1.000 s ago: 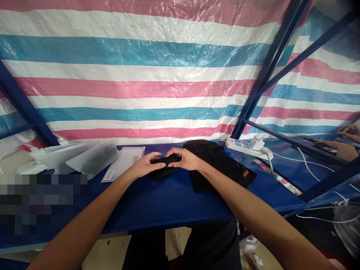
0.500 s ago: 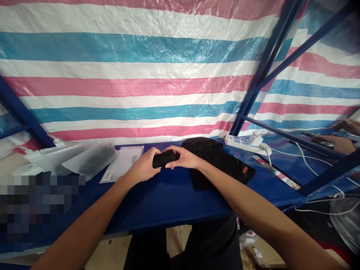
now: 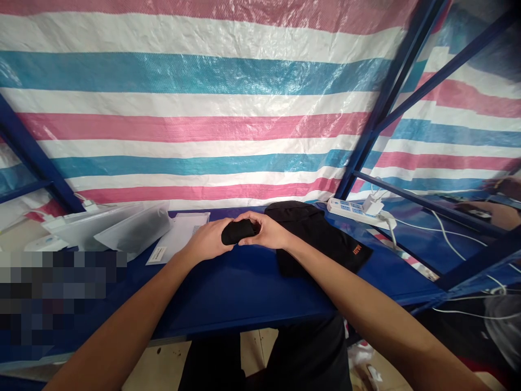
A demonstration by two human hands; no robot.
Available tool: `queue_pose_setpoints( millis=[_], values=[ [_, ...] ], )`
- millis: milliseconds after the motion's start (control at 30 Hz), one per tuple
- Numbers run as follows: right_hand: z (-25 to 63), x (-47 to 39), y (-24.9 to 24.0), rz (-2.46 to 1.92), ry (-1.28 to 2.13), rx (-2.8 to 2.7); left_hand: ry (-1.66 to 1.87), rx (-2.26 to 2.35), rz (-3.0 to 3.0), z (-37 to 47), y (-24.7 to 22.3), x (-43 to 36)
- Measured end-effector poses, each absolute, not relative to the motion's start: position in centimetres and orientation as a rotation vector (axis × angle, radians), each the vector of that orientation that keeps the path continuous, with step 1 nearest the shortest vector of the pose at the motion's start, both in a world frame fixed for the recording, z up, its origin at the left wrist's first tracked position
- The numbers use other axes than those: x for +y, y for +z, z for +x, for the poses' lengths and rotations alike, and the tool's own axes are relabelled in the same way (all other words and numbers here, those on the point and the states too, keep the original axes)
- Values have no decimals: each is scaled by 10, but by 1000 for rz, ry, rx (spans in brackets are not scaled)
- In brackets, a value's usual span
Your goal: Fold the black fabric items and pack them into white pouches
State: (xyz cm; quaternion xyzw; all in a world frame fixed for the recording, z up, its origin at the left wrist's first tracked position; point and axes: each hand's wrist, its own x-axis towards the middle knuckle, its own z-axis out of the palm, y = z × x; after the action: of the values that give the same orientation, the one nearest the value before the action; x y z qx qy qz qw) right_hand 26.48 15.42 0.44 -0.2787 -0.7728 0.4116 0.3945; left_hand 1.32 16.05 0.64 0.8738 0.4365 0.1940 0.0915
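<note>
A compact black roll (image 3: 237,232), seemingly rolled fabric, is held between both hands above the blue tabletop (image 3: 228,304). My left hand (image 3: 209,239) is closed around its left end. The fingers of my right hand (image 3: 266,231) curl round its right end, thumb in front and fingertips on top. Close to my right hand lies a folded black cloth bag or garment (image 3: 313,228) with small orange lettering at its lower right corner. Left of my left hand is a flat translucent plastic pouch (image 3: 173,241) with a white label.
More frosted plastic pouches (image 3: 134,231) stand at the left. A white power strip (image 3: 360,210) with plugs and cables sits at the back right, beside a blue metal post (image 3: 358,157). Striped plastic sheeting (image 3: 203,127) hangs behind the table. Another person's arm (image 3: 504,212) shows at far right.
The view has shifted slightly. Both hands still hold the black roll, and the right fingers have adjusted around its right end. The other person's hand at far right has moved.
</note>
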Motion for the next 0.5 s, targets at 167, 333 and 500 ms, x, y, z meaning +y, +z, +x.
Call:
queue_pose_setpoints(
  millis=[167, 333, 500],
  values=[
    [261, 148, 5, -831, 1146, -1886, 601, 1331, 2761, 12, 3, 161],
    [258, 146, 7, -777, 1246, -1764, 661, 1340, 2806, 11, 1, 162],
    [253, 152, 3, -766, 1348, -1582, 700, 1303, 2880, 11, 3, 166]
  ],
)
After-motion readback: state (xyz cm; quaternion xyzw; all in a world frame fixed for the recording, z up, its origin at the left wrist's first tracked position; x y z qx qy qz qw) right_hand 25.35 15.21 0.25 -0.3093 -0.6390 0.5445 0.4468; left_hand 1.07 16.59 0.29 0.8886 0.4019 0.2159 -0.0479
